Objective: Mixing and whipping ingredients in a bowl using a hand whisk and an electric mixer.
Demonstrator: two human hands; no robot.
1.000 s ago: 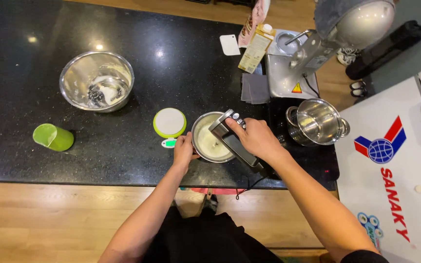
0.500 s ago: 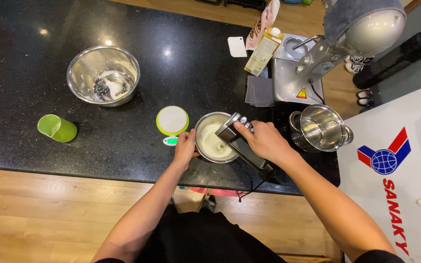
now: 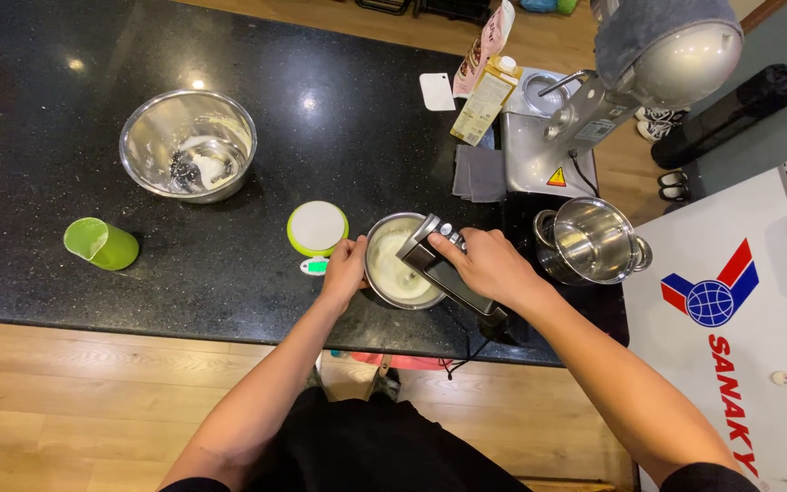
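While the right hand [image 3: 489, 266] is wrapped tight on the hand mixer [image 3: 444, 267], the tool's long body runs diagonally from the worktop [image 3: 47, 109] edge up-left over the small steel bowl [image 3: 377, 244] of pale cream, its head directly above the bowl. Opposite, the left hand [image 3: 346, 271] clasps the bowl's left rim.

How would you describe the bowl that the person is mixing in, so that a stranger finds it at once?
On the black countertop, look at the near edge, just right of the round green-rimmed kitchen scale. The small steel bowl there holds pale cream; unlike the large steel bowl, the left hand grips its rim and the right hand holds a hand mixer over it.
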